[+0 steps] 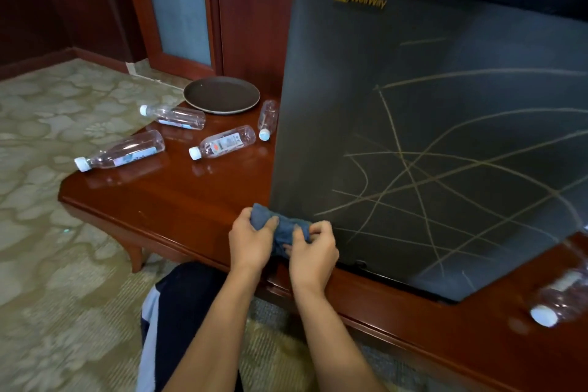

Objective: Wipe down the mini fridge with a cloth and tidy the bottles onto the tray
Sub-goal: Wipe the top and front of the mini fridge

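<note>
Cloth (280, 229), blue and bunched, sits low in the centre of the frame, pinched between both hands just at the lower left corner of the fridge (413, 137). The left hand (251, 240) curls round one end, the right hand (313, 250) grips the other with fingers and thumb, as though folding or wringing it into a pad. Neither hand is free. The fridge fills the right half of the frame, standing on a wooden table (191, 200), its dark door crossed all over by pale scribbled lines; none look rubbed away, so I judge the wiping is only about to start. At centre left five clear bottles lie on their sides: one (173, 116) near the tray (221, 94), one (121, 151) by the table's left edge, one (222, 141) in the middle, one (267, 119) right against the fridge's side. Another (560, 299), blurred, lies at lower right. The tray, round and dark, holds nothing. Next, I'd say, one hand must flatten the cloth against the door and sweep firmly across the marks; the bottles wait until a hand is free.
</note>
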The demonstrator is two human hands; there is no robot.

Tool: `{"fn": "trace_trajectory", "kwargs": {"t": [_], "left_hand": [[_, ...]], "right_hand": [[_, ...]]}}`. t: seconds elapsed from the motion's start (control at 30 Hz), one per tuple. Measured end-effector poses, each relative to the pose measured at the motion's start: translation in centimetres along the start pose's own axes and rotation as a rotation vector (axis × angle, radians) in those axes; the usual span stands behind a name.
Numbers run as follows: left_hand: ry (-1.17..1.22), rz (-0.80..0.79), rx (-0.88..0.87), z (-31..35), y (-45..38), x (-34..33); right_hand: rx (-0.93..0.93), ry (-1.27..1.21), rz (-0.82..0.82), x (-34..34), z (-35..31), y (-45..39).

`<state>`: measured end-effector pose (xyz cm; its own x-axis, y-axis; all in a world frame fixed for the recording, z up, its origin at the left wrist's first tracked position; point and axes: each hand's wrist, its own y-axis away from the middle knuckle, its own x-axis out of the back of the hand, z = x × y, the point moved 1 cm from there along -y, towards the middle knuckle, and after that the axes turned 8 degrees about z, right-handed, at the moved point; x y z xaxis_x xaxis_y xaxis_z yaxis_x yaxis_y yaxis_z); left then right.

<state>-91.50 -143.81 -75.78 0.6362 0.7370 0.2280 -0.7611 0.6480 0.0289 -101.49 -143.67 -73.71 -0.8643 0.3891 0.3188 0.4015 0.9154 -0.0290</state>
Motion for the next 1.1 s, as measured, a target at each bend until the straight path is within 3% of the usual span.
{"fn": "trace_trajectory", "kwargs": {"t": [0.17, 0.3, 0.4, 0.53, 0.63, 1.1], "left_hand": [[0.229, 0.061, -0.194, 4.9, -1.0, 1.1], [0.226, 0.051, -0.289, 5.2, -1.1, 1.2], [0.130, 0.062, -0.217, 1.8, -0.3, 0.9], [-0.137, 0.006, 0.010, -3.1, 0.6, -0.4], [-0.232, 0.035, 0.060, -4.1, 0.9, -1.2], [-0.096, -0.073, 0.210, -2.4, 6.4, -5.9]], "right_hand": [[0.067, -0.276, 0.091, -0.3, -4.6, -0.4], [0.092, -0.325, 0.142, -0.8, -3.7, -0.3], [-0.012, -0.256, 0.151, -2.1, -0.5, 0.3], [-0.301, -0.114, 0.154, -3.5, 4.7, 0.8], [-0.454, -0.120, 0.130, -3.9, 6.4, 0.1], [-0.550, -0.271, 0.305, 3.2, 8.1, -3.1]]}}
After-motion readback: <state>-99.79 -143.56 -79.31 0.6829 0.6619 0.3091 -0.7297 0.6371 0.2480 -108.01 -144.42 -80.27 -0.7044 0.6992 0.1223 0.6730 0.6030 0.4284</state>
